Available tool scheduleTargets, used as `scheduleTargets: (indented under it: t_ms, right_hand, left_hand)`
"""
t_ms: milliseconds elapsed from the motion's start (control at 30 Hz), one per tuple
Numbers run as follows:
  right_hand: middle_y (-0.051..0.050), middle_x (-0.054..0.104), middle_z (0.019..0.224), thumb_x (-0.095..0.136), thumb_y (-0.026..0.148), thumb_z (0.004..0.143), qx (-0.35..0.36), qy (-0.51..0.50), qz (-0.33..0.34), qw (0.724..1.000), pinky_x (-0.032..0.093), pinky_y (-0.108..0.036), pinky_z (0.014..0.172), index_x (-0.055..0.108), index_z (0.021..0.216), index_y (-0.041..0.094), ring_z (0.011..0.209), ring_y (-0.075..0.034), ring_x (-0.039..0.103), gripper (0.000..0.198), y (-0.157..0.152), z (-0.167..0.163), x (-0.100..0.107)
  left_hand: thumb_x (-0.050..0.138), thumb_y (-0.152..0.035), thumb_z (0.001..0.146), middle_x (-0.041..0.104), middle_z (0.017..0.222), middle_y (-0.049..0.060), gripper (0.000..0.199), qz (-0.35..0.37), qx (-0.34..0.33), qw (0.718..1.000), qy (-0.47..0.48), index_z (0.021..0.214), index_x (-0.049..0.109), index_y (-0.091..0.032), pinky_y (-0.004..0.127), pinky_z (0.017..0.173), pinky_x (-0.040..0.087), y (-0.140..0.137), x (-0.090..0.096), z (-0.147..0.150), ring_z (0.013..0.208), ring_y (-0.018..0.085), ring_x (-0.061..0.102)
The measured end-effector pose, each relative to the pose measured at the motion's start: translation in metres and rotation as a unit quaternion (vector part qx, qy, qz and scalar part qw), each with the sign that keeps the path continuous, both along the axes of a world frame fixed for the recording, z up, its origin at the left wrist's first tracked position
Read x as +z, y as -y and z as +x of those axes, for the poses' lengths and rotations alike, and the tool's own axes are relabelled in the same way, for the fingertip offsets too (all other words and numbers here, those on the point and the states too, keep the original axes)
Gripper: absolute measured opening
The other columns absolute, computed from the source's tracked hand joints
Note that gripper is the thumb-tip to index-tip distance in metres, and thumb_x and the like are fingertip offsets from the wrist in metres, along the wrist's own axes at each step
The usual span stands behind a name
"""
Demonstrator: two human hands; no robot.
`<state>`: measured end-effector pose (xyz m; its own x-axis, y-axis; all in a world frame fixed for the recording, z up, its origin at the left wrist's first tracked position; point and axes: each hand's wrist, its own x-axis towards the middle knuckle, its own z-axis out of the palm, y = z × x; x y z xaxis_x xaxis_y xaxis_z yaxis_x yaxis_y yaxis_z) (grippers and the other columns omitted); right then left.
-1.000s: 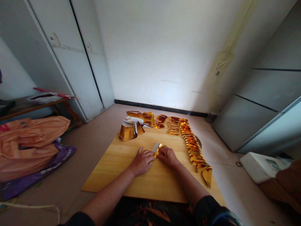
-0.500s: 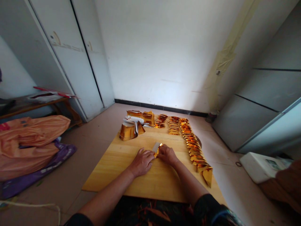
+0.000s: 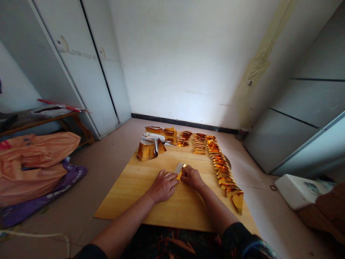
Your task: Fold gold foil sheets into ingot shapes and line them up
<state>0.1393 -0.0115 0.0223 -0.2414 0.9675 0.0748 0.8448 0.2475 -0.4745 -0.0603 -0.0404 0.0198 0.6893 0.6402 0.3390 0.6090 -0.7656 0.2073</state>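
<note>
A small piece of gold foil paper (image 3: 179, 175) with a pale back lies on the wooden board (image 3: 126, 190), between my two hands. My left hand (image 3: 164, 185) holds its left side down, fingertips pressed together on it. On the other side, my right hand (image 3: 191, 177) pinches the paper with bent fingers; part of the paper is hidden under them. Along the board's right side runs a long row of folded gold foil pieces (image 3: 222, 169). Two shorter rows of folded foil (image 3: 199, 144) sit toward the back. Loose curled gold foil sheets (image 3: 146, 150) rest at the back left.
Behind the board is a white wall (image 3: 183, 72). Left of it, an orange bag (image 3: 40, 151) and a purple bag (image 3: 54, 194) lie on the floor near a wooden bench (image 3: 78, 126). A white box (image 3: 299, 190) stands at the right, below a grey cabinet (image 3: 293, 118).
Almost nothing differs. Both hands keep their place on the gold foil paper, with only a slight shift of the left fingers to the right.
</note>
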Motion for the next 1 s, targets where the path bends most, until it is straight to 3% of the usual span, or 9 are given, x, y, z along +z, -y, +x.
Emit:
scheduleTargets:
  t_ms: [333, 467, 600, 700, 833, 1000]
  right_hand:
    - [0.0, 0.061, 0.084, 0.057, 0.006, 0.068, 0.015, -0.093, 0.001, 0.996, 0.043, -0.02, 0.069, 0.062, 0.07, 0.02, 0.075, -0.011, 0.059, 0.015, -0.003, 0.01, -0.005]
    - [0.0, 0.062, 0.086, 0.064, 0.014, 0.067, 0.005, -0.073, 0.007, 0.997, 0.042, -0.021, 0.066, 0.063, 0.072, 0.02, 0.073, -0.012, 0.058, 0.008, -0.002, 0.007, -0.007]
    - [0.0, 0.062, 0.086, 0.061, 0.008, 0.066, -0.003, -0.059, 0.011, 0.998, 0.042, -0.02, 0.067, 0.064, 0.071, 0.02, 0.074, -0.012, 0.058, 0.014, -0.006, 0.007, -0.012]
    - [-0.001, 0.063, 0.086, 0.059, 0.004, 0.068, 0.024, -0.061, 0.02, 0.998, 0.043, -0.021, 0.07, 0.064, 0.07, 0.02, 0.077, -0.012, 0.059, 0.017, -0.01, 0.011, -0.013]
    - [-0.003, 0.066, 0.096, 0.061, 0.012, 0.076, 0.071, -0.012, 0.085, 0.994, 0.04, -0.027, 0.08, 0.068, 0.077, 0.021, 0.091, -0.016, 0.057, 0.012, -0.005, 0.017, -0.007]
    - [-0.004, 0.067, 0.094, 0.059, 0.021, 0.083, 0.059, 0.078, 0.105, 0.99, 0.034, -0.031, 0.079, 0.069, 0.086, 0.025, 0.095, -0.02, 0.053, 0.012, 0.017, 0.015, 0.007]
  left_hand:
    - [0.055, -0.02, 0.08, 0.065, 0.112, 0.001, 0.019, 0.013, 0.02, 1.0, 0.002, 0.094, 0.065, -0.027, 0.041, 0.09, 0.034, -0.001, 0.005, 0.007, 0.104, 0.02, 0.056]
    - [0.054, -0.026, 0.084, 0.068, 0.096, 0.001, 0.013, 0.021, 0.06, 0.998, 0.008, 0.08, 0.066, -0.024, 0.041, 0.09, 0.033, -0.002, 0.006, 0.016, 0.093, 0.019, 0.057]
    - [0.056, -0.026, 0.084, 0.067, 0.086, 0.002, 0.015, 0.029, 0.095, 0.995, 0.008, 0.074, 0.066, -0.022, 0.043, 0.091, 0.032, -0.001, 0.005, 0.026, 0.086, 0.018, 0.056]
    - [0.057, -0.025, 0.084, 0.067, 0.084, 0.002, 0.014, 0.026, 0.122, 0.992, 0.006, 0.073, 0.066, -0.022, 0.047, 0.093, 0.031, 0.001, 0.004, 0.032, 0.085, 0.019, 0.056]
    - [0.056, -0.022, 0.084, 0.066, 0.082, 0.004, 0.011, 0.023, 0.163, 0.986, 0.012, 0.077, 0.065, -0.021, 0.052, 0.098, 0.028, 0.003, 0.002, 0.04, 0.085, 0.02, 0.056]
    - [0.052, -0.017, 0.085, 0.066, 0.085, 0.003, 0.015, 0.026, 0.158, 0.987, 0.027, 0.086, 0.065, -0.024, 0.055, 0.103, 0.023, 0.0, 0.001, 0.038, 0.088, 0.021, 0.055]
